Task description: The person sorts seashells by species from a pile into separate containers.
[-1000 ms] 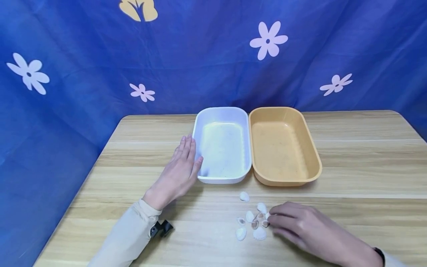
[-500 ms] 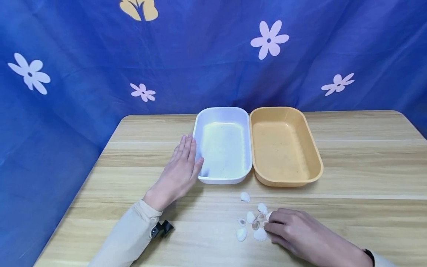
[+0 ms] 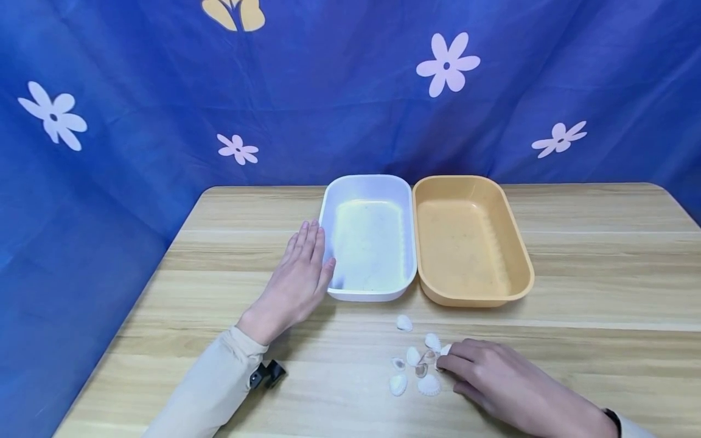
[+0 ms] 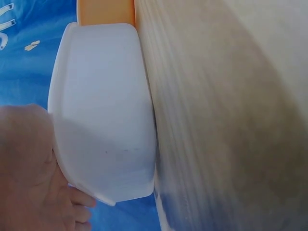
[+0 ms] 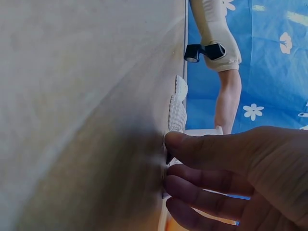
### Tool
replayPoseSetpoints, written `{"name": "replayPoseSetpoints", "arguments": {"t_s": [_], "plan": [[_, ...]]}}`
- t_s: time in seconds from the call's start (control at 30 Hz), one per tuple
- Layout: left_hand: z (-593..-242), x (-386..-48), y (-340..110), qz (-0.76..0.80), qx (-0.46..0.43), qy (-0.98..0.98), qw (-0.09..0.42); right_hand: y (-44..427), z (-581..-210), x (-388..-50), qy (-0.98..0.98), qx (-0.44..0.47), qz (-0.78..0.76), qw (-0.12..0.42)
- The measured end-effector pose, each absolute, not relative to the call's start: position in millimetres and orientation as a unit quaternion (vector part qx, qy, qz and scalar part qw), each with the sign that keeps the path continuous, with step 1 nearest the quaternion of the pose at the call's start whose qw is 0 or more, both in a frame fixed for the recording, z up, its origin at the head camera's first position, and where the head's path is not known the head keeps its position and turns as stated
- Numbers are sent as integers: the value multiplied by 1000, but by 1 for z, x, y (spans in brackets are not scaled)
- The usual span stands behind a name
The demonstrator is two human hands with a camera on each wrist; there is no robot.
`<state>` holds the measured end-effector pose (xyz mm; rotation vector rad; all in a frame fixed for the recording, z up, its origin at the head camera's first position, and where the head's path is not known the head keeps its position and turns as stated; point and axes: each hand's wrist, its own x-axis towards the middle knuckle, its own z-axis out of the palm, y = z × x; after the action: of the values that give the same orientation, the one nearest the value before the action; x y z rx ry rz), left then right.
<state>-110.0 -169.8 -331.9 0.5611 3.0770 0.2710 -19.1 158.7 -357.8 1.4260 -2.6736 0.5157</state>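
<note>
My left hand (image 3: 292, 283) rests with straight fingers against the left side of the white plastic bin (image 3: 369, 296); the left wrist view shows the palm along the bin's outer wall (image 4: 103, 96). My right hand (image 3: 495, 380) is low over the table at the right edge of a cluster of seashells. Its thumb and fingers pinch a small brownish seashell (image 3: 440, 367), mostly hidden by the fingertips. In the right wrist view the thumb (image 5: 192, 144) meets the fingers at the tabletop. White ribbed seashells (image 3: 429, 384) and small brown seashells (image 3: 421, 370) lie just left of the fingertips.
A yellow-orange plastic bin (image 3: 529, 267) stands against the white bin's right side, with nothing inside either. One white seashell (image 3: 404, 323) lies apart, nearer the bins. A blue flowered cloth (image 3: 339, 91) hangs behind the wooden table (image 3: 597, 267).
The fingertips of my right hand have closed in on the small brownish seashell at the cluster's right edge. My left hand keeps its place on the white bin. The head view has shifted slightly.
</note>
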Motion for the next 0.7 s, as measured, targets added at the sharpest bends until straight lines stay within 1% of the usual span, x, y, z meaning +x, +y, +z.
{"name": "replayPoseSetpoints", "arguments": {"t_s": [0.13, 0.23, 0.6, 0.7], "plan": [[-332, -110, -169, 85, 180, 980, 7, 159, -361, -20, -859, 477, 167, 80], [-331, -110, -169, 87, 180, 980, 9, 158, -363, -21, -855, 483, 169, 89], [-332, -110, -169, 95, 180, 979, 5, 156, -363, -20, -851, 485, 185, 75], [-332, -110, -168, 96, 178, 979, 8, 153, -362, -16, -853, 485, 183, 60]]}}
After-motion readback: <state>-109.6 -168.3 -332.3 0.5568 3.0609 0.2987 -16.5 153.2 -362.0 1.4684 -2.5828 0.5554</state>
